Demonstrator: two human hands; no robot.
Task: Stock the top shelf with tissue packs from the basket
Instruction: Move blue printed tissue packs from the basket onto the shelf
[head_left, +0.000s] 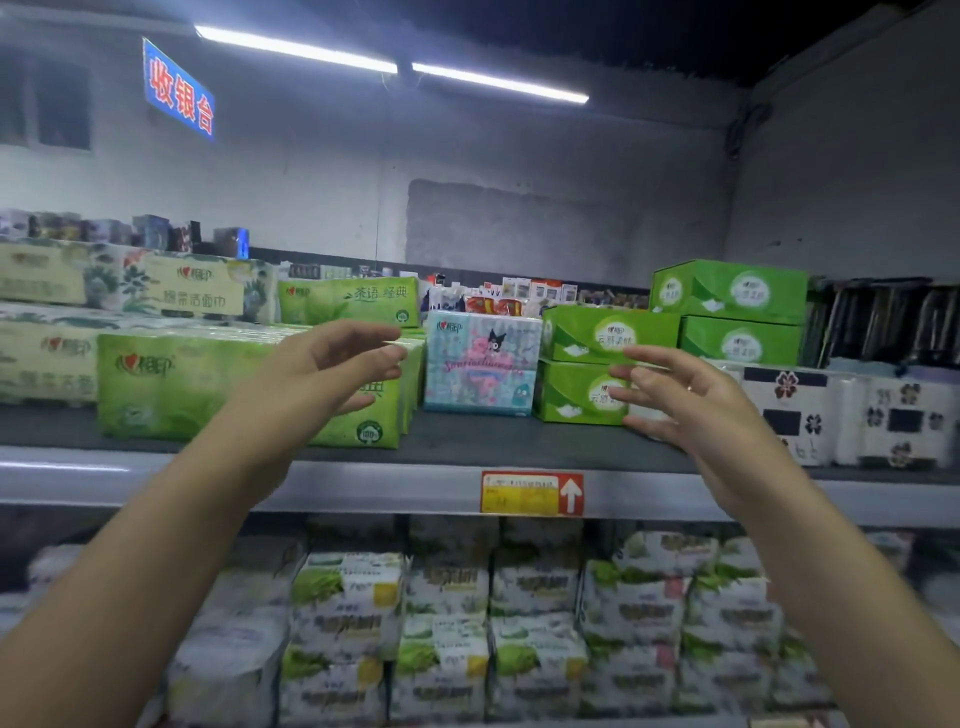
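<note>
Fingers (363, 353) of left hand (317, 374) and right hand (691, 400) spread wide, empty, flanking cartoon tissue pack (480, 364) on top shelf (467, 441).

I see a grey plaster wall (467, 171) w/ a darker patch (519, 223), two fluorescent tubes (395, 65) overhead, blue cashier sign (179, 88) upper left, dark ceiling (623, 31).

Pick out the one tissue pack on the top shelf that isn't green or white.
The pale blue and pink cartoon pack, standing between the two open hands, with green packs to its left and green boxes to its right.
</note>
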